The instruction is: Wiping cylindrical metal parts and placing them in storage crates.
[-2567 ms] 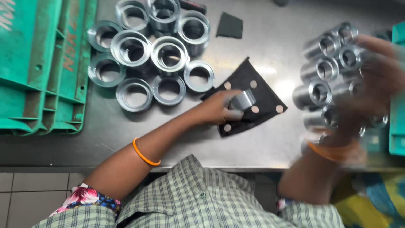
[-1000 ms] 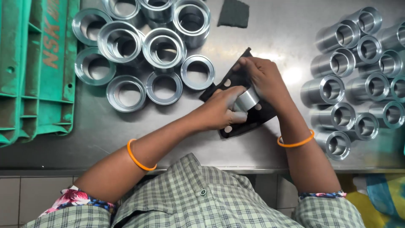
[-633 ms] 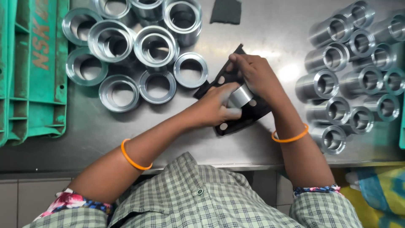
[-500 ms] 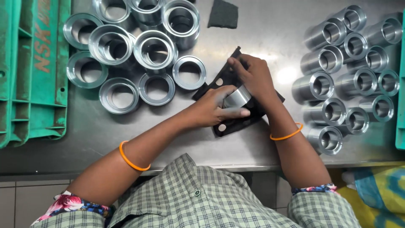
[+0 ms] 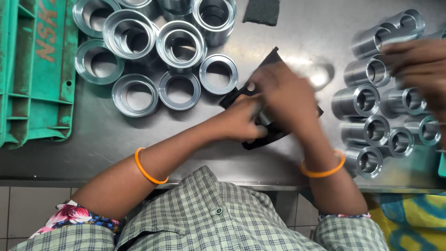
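Observation:
A small shiny metal sleeve (image 5: pixel 265 117) lies on a black pad with round holes (image 5: pixel 241 93) in the middle of the steel table (image 5: pixel 139 139). My left hand (image 5: pixel 239 122) grips the sleeve from the left. My right hand (image 5: pixel 284 95), blurred by motion, lies over the pad and the sleeve's right side; its grip is unclear. Both wrists wear orange bangles.
Several wide metal rings (image 5: pixel 179 44) stand at the back left beside green plastic crates (image 5: pixel 37 69). Several metal sleeves (image 5: pixel 367 100) lie in rows on the right, where another person's hand (image 5: pixel 416 60) reaches in. A dark pad piece (image 5: pixel 262 11) sits at the back.
My right hand came from the sleeves on the right to the pad and is now moving over it. My left hand has stayed on the sleeve. Another hand has appeared at the right.

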